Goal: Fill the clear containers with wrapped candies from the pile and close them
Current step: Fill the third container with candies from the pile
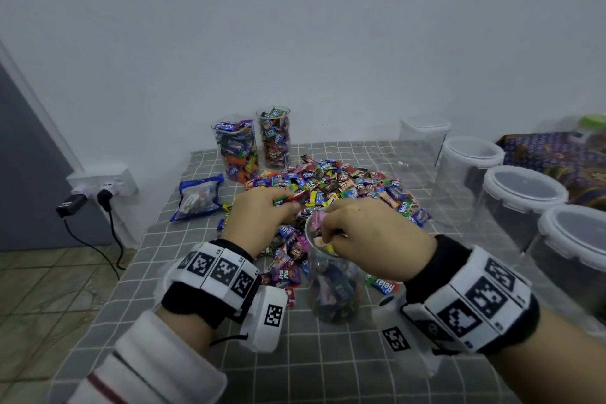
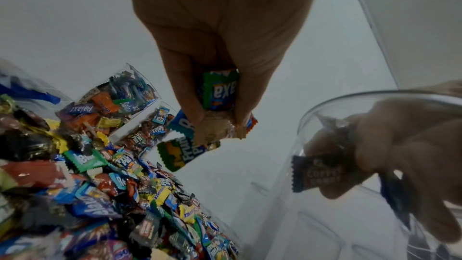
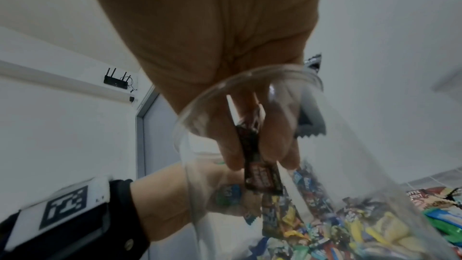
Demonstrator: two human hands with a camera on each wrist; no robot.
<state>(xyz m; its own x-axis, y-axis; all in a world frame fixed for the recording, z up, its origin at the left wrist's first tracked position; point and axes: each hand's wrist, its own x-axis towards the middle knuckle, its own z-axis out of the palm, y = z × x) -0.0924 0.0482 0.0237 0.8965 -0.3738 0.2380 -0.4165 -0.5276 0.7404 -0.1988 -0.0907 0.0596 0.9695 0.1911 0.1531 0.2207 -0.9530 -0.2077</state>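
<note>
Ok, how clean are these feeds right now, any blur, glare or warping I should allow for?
Head view: dim, flat light, wide-angle bending at the edges; the candy pile is soft. Left wrist view: left hand backlit and dark, wrappers readable; the clear cup shows rim glare. Right wrist view: blurred, right hand fills the frame, seen partly through the cup's wall.
</note>
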